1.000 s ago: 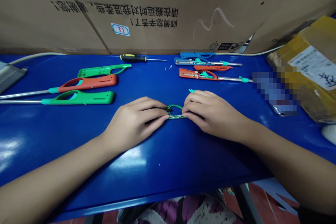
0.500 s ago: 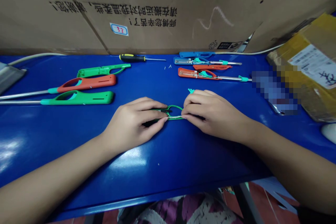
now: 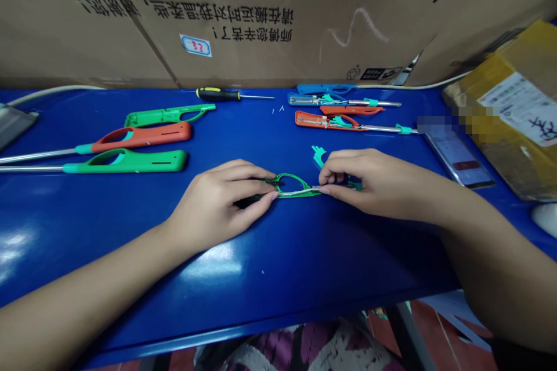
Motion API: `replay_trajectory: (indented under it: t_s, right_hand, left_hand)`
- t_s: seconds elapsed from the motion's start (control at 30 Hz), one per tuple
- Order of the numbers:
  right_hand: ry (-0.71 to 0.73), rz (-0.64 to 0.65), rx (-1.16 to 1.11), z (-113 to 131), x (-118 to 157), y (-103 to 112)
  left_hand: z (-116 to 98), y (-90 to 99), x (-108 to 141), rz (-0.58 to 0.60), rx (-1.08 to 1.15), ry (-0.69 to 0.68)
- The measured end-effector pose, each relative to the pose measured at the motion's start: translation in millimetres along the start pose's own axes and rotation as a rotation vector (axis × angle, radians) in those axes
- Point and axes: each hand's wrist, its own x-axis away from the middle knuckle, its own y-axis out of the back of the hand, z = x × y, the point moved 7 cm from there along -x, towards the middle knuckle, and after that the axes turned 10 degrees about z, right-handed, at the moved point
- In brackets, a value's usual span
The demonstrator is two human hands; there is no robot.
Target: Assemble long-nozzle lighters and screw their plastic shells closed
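Note:
An opened green lighter half (image 3: 290, 176) lies on the blue table, its trigger loop showing between my hands. My left hand (image 3: 228, 192) is closed around its body end, which the fingers largely cover. Thin pale wires (image 3: 298, 192) run along the lower side of the loop. My right hand (image 3: 352, 177) pinches these wires with thumb and index finger near the shell's neck. Just behind the right fingers lies a turquoise trigger (image 3: 319, 155). The part under the right palm is mostly hidden.
Two long-necked lighters, orange (image 3: 150, 137) and green (image 3: 148, 161), lie left near a green shell (image 3: 167, 114). A screwdriver (image 3: 217, 94) lies behind. Opened blue (image 3: 307, 99) and orange lighters (image 3: 308, 120), a phone (image 3: 456, 153) and a taped box (image 3: 517, 110) are right.
My right hand has slid right along the wires, uncovering more of the loop, the neck and the turquoise trigger. My left hand stays in place.

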Motion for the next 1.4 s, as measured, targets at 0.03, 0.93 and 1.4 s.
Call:
replay_trajectory:
  t_s: [0.03,0.93,1.4]
  right_hand:
    - [-0.001,0.011,-0.013,-0.6,-0.9,-1.5]
    - [0.025,-0.061,0.194,9.7,0.6,-4.3]
    - [0.102,-0.046,0.522,23.0,3.8,-13.3]
  left_hand:
    - [-0.4,0.2,0.0,-0.005,0.005,-0.002]
    - [1.8,-3.5,-3.5,0.072,0.098,0.073]
    - [0.4,-3.4,-4.2,0.073,0.092,0.066]
